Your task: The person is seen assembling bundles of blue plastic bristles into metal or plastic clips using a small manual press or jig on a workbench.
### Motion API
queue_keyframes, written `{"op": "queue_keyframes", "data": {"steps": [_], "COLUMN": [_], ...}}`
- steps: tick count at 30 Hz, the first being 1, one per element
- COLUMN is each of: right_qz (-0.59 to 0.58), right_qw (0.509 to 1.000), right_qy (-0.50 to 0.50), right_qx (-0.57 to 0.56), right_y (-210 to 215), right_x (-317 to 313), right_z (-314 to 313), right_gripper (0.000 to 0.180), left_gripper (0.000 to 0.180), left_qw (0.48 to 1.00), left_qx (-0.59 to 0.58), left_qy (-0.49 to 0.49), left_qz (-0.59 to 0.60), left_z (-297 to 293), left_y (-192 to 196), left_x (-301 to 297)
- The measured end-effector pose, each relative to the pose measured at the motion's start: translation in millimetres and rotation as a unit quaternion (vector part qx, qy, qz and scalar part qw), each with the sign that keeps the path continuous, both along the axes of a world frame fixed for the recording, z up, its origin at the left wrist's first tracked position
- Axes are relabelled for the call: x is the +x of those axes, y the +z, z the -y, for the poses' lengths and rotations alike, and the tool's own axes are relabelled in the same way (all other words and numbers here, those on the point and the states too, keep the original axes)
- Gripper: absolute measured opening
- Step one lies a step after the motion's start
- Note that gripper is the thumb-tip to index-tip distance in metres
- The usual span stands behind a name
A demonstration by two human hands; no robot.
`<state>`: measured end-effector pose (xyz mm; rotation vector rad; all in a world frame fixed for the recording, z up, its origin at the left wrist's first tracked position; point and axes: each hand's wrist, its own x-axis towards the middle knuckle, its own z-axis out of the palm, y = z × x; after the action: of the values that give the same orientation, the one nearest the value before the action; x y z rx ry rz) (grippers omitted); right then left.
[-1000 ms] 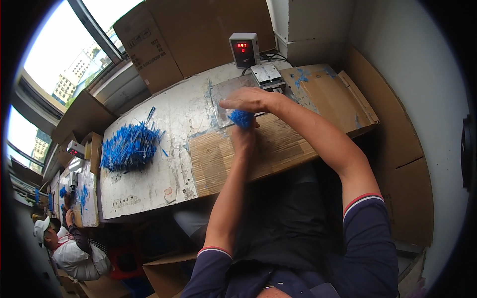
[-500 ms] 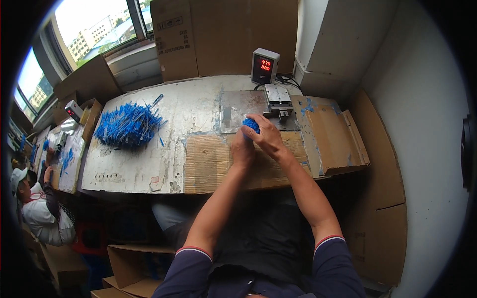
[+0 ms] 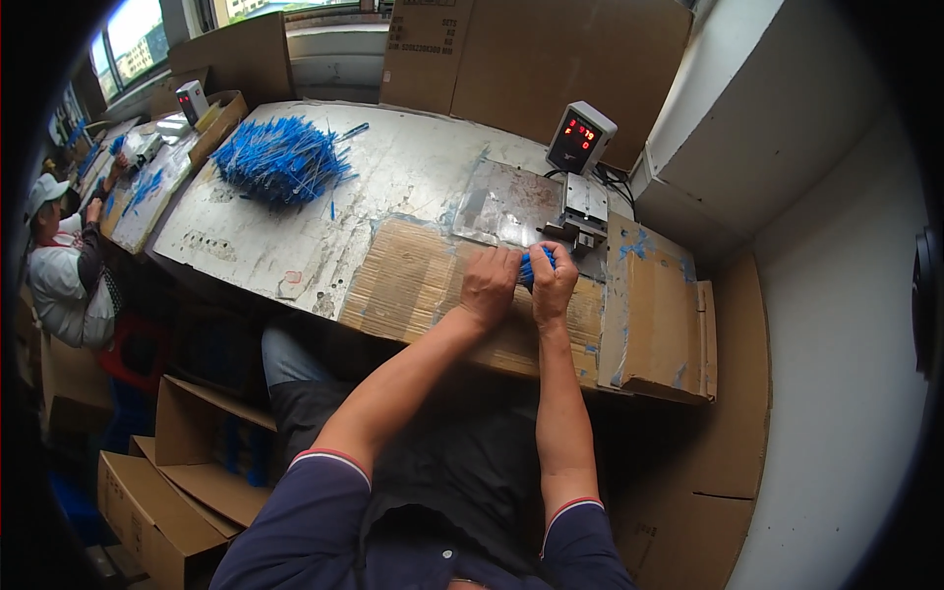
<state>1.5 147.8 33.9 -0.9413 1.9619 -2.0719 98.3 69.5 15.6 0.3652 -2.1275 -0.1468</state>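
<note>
Two bare hands meet near the front edge of the desk, closed together around a small bundle of blue wires. The left hand curls its fingers over the bundle's left side; the right hand wraps the right side, so only a short tuft of blue shows between them. How many strands they grip is hidden by the knuckles.

Beneath the hands lies a flattened sheet of brown corrugated cardboard, ribbed and smeared with blue at its edges. Just beyond them sits a small metal machine on a dull grey metal plate, and behind that a grey box with a red digit display leans toward the person. A folded cardboard flap covers the desk's right end, touching the machine's side.

Toward the far left corner a large loose heap of blue wires spreads in a spiky fan, thin and straight, with a few strays beside it. The worn white desktop between heap and hands is scuffed and open. Tall cardboard panels stand along the back edge.

At the left rim, bent by the lens, another person in a pale cap works at a further bench; their hands are too small to read. Open cartons stand on the floor below.
</note>
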Motion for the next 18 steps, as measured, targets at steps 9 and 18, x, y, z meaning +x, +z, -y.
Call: {"op": "queue_keyframes", "data": {"steps": [9,18], "right_qz": [0.072,0.061], "right_qw": [0.991,0.977], "right_qy": [0.047,0.160], "right_qx": [-0.107,-0.127], "right_y": [-12,-16], "right_x": [-6,12], "right_z": [-12,-4], "right_gripper": [0.016,0.043], "left_gripper": [0.024,0.022], "left_qw": [0.980,0.915], "left_qx": [0.073,0.246], "left_qy": [-0.029,-0.027], "left_qz": [0.183,0.319], "left_z": [-1,2], "left_y": [5,37], "left_x": [28,59]}}
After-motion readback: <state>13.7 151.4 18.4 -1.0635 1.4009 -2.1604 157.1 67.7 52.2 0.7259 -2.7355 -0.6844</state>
